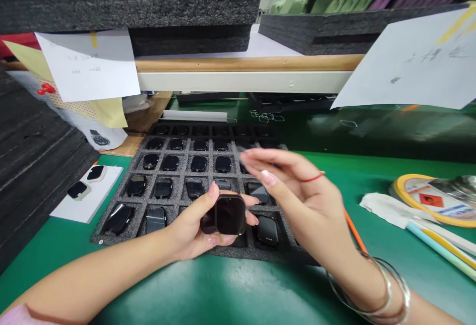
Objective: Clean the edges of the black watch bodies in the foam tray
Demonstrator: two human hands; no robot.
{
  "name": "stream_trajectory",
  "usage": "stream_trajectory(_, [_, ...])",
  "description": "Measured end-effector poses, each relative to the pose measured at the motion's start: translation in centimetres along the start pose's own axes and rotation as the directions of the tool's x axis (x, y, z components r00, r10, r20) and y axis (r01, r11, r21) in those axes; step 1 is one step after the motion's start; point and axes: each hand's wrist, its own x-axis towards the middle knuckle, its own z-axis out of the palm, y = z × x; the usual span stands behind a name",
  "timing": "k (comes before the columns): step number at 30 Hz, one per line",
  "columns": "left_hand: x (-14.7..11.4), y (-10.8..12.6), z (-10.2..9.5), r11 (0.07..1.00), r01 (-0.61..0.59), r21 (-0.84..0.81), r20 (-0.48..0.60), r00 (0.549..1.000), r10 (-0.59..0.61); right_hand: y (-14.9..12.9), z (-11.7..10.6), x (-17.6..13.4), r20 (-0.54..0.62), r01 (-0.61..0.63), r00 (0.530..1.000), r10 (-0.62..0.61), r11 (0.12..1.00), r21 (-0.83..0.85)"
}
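My left hand (197, 226) is closed around a black square smartwatch case (230, 215), its dark glossy screen facing up. A second dark rounded shape (208, 221) shows beside it in the same grip, partly hidden. Up and to the right, my right hand (297, 181) has its fingers drawn together in a loose pinch. A faint clear blur sits at the fingertips, too indistinct to name. Both hands are over a dark grey foam tray (178, 172) whose square compartments hold many similar watch cases, such as this one (267, 230) below my right hand.
At left, two watches (79, 190) lie on a white box (107, 181). To the right are a yellow-rimmed labelled can (435, 198), pens (442, 245) and an orange stick (355, 230). A shelf edge (245, 81) with hanging paper sheets (89, 64) crosses above the green table.
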Motion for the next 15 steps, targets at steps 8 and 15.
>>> stream_trajectory(8, [0.1,-0.2,-0.5,0.997,-0.002,-0.078,0.033,0.999,0.004,-1.7,-2.2,-1.9,0.265,0.412,0.905,-0.331,0.835,-0.364])
stream_trajectory(15, [0.0,0.0,-0.3,0.997,0.012,-0.077,0.043,0.999,-0.009,-0.8,-2.7,-1.8,0.571,0.614,0.715,-0.403,0.753,-0.236])
